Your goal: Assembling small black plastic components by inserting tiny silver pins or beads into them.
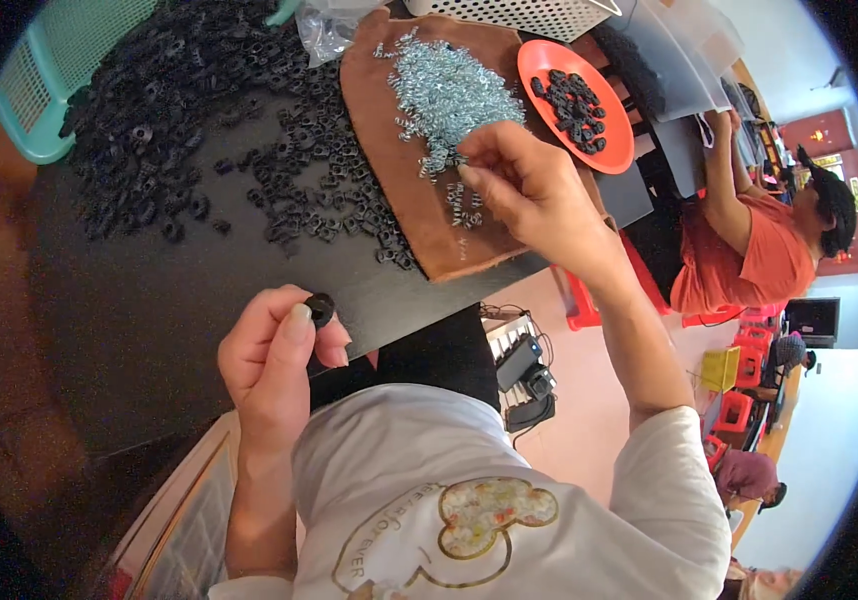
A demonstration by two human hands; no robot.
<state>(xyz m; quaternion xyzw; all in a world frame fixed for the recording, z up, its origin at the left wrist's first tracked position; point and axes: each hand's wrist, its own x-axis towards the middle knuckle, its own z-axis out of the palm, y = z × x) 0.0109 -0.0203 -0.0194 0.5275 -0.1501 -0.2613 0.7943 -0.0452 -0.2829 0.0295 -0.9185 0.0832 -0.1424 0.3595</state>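
My left hand pinches a small round black plastic part between thumb and fingertips, just off the table's near edge. My right hand reaches over the brown cloth-like sheet, thumb and forefinger drawn together at the lower edge of a heap of small silvery coil springs. Whether a spring sits between those fingertips is too small to tell. A few loose springs lie below the heap, beside the right hand. Many small black plastic parts are spread left of the sheet.
A larger mound of black parts lies on the dark table, by a green basket. An orange-red plate with black pieces, a white perforated basket and a clear bag stand around. A co-worker sits at right.
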